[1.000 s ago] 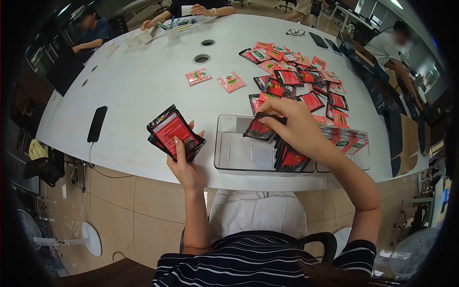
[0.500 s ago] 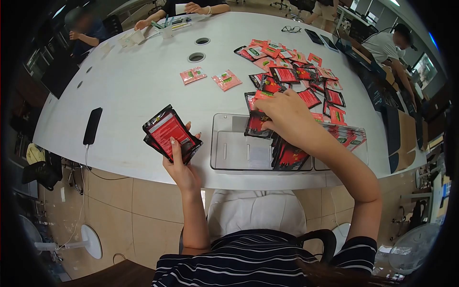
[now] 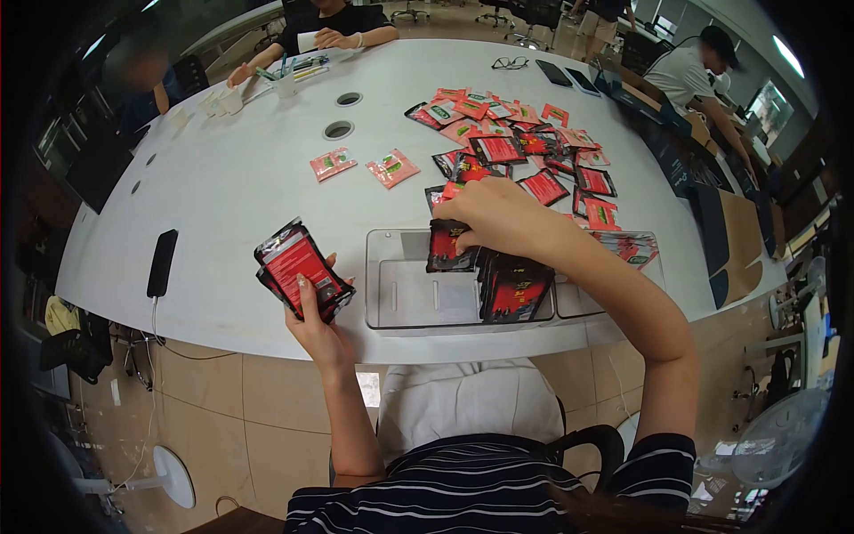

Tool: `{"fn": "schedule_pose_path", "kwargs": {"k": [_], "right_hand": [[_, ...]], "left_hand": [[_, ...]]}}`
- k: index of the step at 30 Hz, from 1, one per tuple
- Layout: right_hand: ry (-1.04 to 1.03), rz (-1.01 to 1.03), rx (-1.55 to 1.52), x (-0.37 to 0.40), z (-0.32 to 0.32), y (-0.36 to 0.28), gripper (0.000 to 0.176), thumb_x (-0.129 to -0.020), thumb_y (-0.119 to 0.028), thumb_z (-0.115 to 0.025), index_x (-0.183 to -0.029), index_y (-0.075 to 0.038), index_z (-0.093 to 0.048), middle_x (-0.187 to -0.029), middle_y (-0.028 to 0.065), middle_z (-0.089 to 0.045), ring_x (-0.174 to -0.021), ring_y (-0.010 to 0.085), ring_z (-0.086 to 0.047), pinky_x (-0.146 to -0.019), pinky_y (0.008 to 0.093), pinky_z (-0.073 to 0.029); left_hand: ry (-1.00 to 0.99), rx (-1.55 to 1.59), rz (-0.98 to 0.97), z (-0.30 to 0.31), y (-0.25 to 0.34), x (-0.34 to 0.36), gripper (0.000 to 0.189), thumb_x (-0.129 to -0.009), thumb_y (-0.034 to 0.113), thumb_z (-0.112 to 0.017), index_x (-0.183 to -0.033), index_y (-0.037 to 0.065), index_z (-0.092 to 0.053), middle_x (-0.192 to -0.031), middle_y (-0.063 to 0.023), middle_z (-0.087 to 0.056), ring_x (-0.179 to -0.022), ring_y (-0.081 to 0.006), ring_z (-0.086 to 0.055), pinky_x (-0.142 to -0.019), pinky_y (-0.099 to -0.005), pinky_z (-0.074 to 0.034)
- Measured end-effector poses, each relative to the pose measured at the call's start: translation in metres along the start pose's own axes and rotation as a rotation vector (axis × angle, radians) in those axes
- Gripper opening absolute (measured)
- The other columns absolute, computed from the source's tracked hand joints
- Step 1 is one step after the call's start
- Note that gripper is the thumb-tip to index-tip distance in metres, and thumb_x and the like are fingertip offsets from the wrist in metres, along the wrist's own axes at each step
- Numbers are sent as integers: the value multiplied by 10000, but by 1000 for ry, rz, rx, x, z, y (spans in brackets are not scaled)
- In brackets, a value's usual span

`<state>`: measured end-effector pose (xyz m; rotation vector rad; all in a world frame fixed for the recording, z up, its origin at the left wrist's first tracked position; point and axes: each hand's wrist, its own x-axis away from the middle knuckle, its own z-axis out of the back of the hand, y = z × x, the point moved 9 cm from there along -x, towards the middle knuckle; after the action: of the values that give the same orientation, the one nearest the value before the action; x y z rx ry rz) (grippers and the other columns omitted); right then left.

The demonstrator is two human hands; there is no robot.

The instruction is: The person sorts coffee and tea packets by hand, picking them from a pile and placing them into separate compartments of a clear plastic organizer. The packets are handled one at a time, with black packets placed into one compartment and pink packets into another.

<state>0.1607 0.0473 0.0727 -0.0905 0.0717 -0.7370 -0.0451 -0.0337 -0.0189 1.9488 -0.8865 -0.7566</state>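
Note:
My left hand (image 3: 316, 320) is closed around a small stack of black-and-red sachets (image 3: 296, 262), thumb across the front one, left of a clear plastic tray (image 3: 391, 294). My right hand (image 3: 485, 214) grips a single black-and-red sachet (image 3: 451, 249) above the tray's back edge; its fingers are partly hidden. Beneath that hand, a row of black-and-red sachets (image 3: 516, 289) stands upright in the tray's middle. Pink sachets (image 3: 627, 247) stand in the right compartment, partly covered by my right forearm. Behind the tray lies a loose pile of red, black and pink sachets (image 3: 543, 187).
Two pink sachets (image 3: 391, 167) lie apart from the pile. A phone with a cable (image 3: 161, 262) is at the left. Eyeglasses (image 3: 511, 63) and two phones (image 3: 567, 76) rest at the back. Cardboard boxes (image 3: 725, 236) line the right edge. Other people are around the table.
The whole view has shifted, so the table appears lower and further left. Both hands keep their hold on the sachets, and the right hand stays over the tray's back edge.

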Motion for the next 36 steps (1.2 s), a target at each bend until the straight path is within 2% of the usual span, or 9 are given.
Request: {"fn": "schedule_pose_path", "kwargs": {"k": [4,8,12,19,27,31,32,33,36], "right_hand": [[33,52,-58,5,6,-4,426,-718,-267,-737,-1090,-108,-603,-952,85,-632,-928,253,-590,-781,402,-463],[305,141,-131,18,34,-16,539,-776,-341,-688,-1224,-86,-532,-1139,98,-585,-1021,258,-560,-868,380,-458],[373,171,-250,22,51,-47,552,-782,-257,-693,-1271,-88,-499,-1142,99,-584,-991,261,-563,-818,356,-483],[485,328,-168,13,60,-100,532,-782,-233,-677,-1238,-39,-484,-1098,108,-561,-986,247,-549,-796,332,-473],[432,325,-19,7,43,-103,290,-726,-154,-694,-991,-74,-606,-909,48,-579,-867,213,-564,-687,310,-463],[587,279,-210,18,75,-82,214,-698,-33,-668,-906,-85,-665,-984,51,-603,-910,215,-573,-742,303,-472],[660,273,-311,22,87,-73,218,-694,4,-655,-890,-88,-682,-1013,52,-612,-927,216,-576,-763,302,-475],[692,260,-363,25,95,-64,239,-691,33,-628,-884,-92,-695,-1052,53,-611,-958,215,-575,-785,305,-476],[709,136,-619,33,104,-32,373,-680,124,-519,-901,-92,-728,-1154,65,-614,-1025,203,-587,-870,323,-482]], "left_hand": [[57,-2,-72,7,4,1,375,-945,311,-524,-1173,15,-497,-1028,-168,-645,-718,-201,-660,-554,-250,-485],[-4,-93,-173,-3,15,9,346,-934,234,-551,-1166,-16,-492,-988,-179,-650,-733,-213,-663,-585,-259,-506],[30,-175,-295,4,10,14,114,-856,32,-620,-944,-39,-627,-890,-74,-659,-762,-112,-607,-725,-248,-485],[-40,-198,-313,-3,17,18,168,-788,10,-702,-942,-34,-655,-828,-48,-676,-716,-101,-608,-689,-234,-486],[-147,-227,-318,-14,21,26,296,-757,-87,-669,-1049,-43,-645,-970,-99,-678,-869,-150,-633,-782,-268,-507],[-154,-54,-414,-11,27,27,228,-834,-4,-635,-1044,-91,-619,-986,-120,-676,-871,-180,-638,-803,-294,-506],[-109,-131,-417,-3,21,24,269,-888,100,-586,-1071,-98,-579,-975,-139,-666,-845,-198,-646,-787,-310,-519],[-63,-207,-419,0,20,21,345,-942,203,-537,-1098,-105,-539,-965,-158,-656,-820,-217,-654,-771,-327,-533],[-70,-122,-324,-5,18,15,354,-955,225,-513,-1109,-94,-519,-981,-185,-660,-800,-229,-660,-755,-334,-545]]}}
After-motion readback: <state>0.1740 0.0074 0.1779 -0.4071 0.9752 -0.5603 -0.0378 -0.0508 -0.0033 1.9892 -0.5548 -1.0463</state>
